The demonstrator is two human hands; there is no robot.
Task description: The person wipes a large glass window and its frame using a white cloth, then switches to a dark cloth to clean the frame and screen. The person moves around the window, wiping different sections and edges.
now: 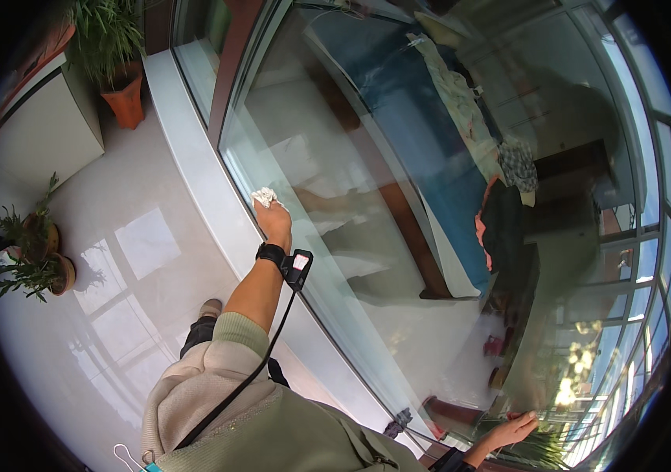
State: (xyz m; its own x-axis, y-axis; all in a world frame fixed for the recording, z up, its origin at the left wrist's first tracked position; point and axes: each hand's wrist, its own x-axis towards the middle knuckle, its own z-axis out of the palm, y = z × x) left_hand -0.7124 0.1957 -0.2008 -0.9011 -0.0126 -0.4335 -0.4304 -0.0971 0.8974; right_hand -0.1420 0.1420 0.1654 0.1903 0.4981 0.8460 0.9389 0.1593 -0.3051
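My left hand [275, 226] is closed on a crumpled white cloth [264, 196], held at the lower edge of a large glass pane [304, 228]. A black strap with a small box circles that wrist, and a cable runs from it along the sleeve. Off to the lower right, my right hand [512, 431] is beside the glass, fingers stretched out and nothing visible in them. Whether it touches the pane I cannot tell. A white sill [209, 204] runs along the foot of the glass, below my left hand.
Through the glass show a bed with a blue cover [430, 149] and dark clothing [504, 224], mixed with reflections. On the left stand an orange plant pot [125, 98], a white cabinet [52, 130] and smaller potted plants [60, 274] on the tiled floor [143, 291].
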